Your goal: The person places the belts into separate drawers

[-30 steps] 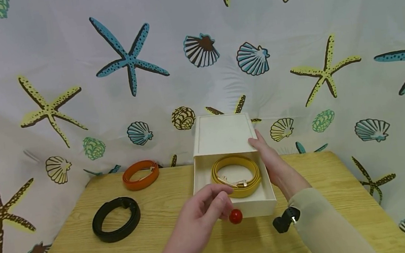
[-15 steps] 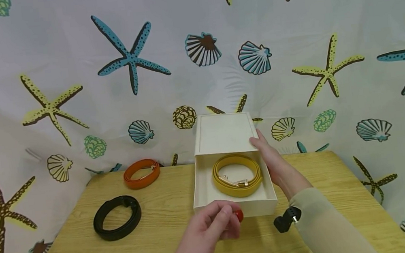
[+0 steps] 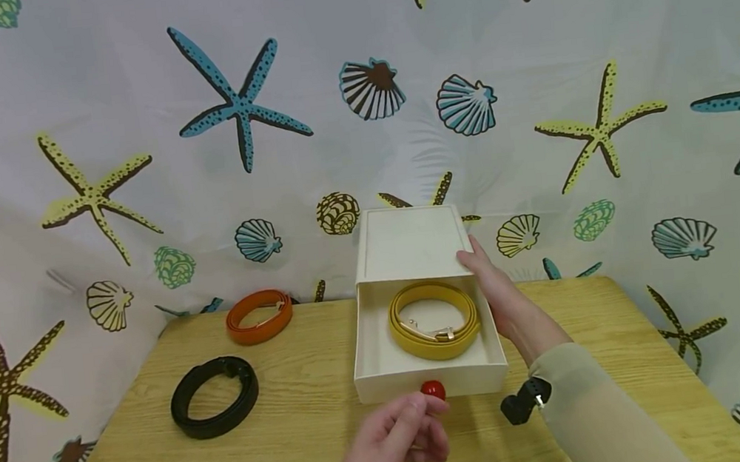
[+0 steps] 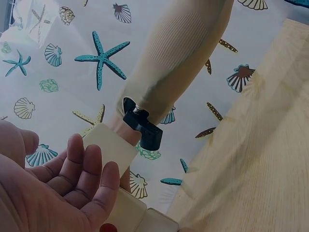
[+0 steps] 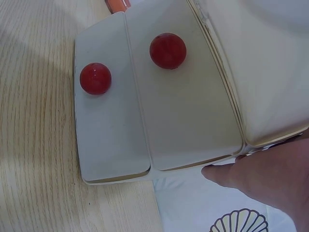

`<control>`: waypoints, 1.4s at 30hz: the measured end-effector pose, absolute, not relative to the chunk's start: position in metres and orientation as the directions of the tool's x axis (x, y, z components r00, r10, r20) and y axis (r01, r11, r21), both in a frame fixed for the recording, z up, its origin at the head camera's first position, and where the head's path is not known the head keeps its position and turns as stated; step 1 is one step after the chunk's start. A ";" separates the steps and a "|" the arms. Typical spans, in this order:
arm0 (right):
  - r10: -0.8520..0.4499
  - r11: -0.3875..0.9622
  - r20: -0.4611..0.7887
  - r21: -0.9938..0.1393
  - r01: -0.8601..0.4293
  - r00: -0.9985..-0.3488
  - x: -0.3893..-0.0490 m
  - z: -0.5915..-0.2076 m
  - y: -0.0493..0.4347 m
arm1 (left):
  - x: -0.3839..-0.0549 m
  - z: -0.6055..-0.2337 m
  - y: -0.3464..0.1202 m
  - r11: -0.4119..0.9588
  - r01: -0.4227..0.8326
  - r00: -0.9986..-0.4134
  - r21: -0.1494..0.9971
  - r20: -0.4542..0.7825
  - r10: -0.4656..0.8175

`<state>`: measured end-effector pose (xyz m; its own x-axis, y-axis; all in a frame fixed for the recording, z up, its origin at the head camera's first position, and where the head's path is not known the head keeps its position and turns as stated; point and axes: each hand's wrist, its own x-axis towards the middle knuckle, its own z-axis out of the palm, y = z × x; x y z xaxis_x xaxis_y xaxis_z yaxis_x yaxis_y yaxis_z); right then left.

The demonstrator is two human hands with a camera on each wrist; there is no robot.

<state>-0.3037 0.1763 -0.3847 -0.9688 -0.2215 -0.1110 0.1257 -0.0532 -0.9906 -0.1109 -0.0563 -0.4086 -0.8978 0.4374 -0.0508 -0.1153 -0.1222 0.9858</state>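
Observation:
A white drawer box [image 3: 411, 245] stands at the back of the wooden table. Its top drawer [image 3: 375, 349] is pulled out, and inside lies a coiled yellow belt [image 3: 407, 335] with a metal buckle. My left hand [image 3: 397, 440] is just below the drawer's red knob [image 3: 433, 390], its fingers loosely bent, the index fingertip right at the knob. In the left wrist view its palm and relaxed fingers show nothing held. My right hand [image 3: 499, 293] rests against the box's right side, thumb over the top edge. The right wrist view shows two lower drawer fronts [image 5: 188, 106], each with a red knob.
On the left of the table lie a coiled black belt [image 3: 191, 427] and, behind it, a coiled orange belt [image 3: 253, 335]. A cloth [image 3: 299, 186] printed with starfish and shells hangs behind the table. A small black camera [image 3: 523, 401] is on the right wrist.
My left hand has moved down and right from over the drawer's front edge, past the knob, to just below it. The right hand, drawer and belts stay put.

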 end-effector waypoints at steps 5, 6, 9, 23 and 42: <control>-0.226 -0.051 -0.109 -0.991 0.123 -0.968 -0.303 -0.385 0.176 | -0.110 -0.415 -0.055 -0.101 -0.134 -0.901 0.986 -0.078 0.428; -0.227 -0.051 -0.108 -0.991 0.123 -0.968 -0.303 -0.385 0.176 | -0.110 -0.416 -0.055 -0.097 -0.136 -0.901 0.986 -0.082 0.425; -0.227 -0.052 -0.106 -0.991 0.121 -0.968 -0.302 -0.384 0.176 | -0.110 -0.419 -0.054 -0.092 -0.145 -0.901 0.985 -0.094 0.423; -0.223 -0.049 -0.108 -0.991 0.122 -0.969 -0.303 -0.384 0.177 | -0.111 -0.435 -0.052 -0.085 -0.202 -0.899 0.976 -0.151 0.412; -0.217 -0.055 -0.121 -0.989 0.136 -0.969 -0.303 -0.384 0.177 | -0.115 -0.443 -0.044 -0.109 -0.259 -0.900 0.960 -0.199 0.387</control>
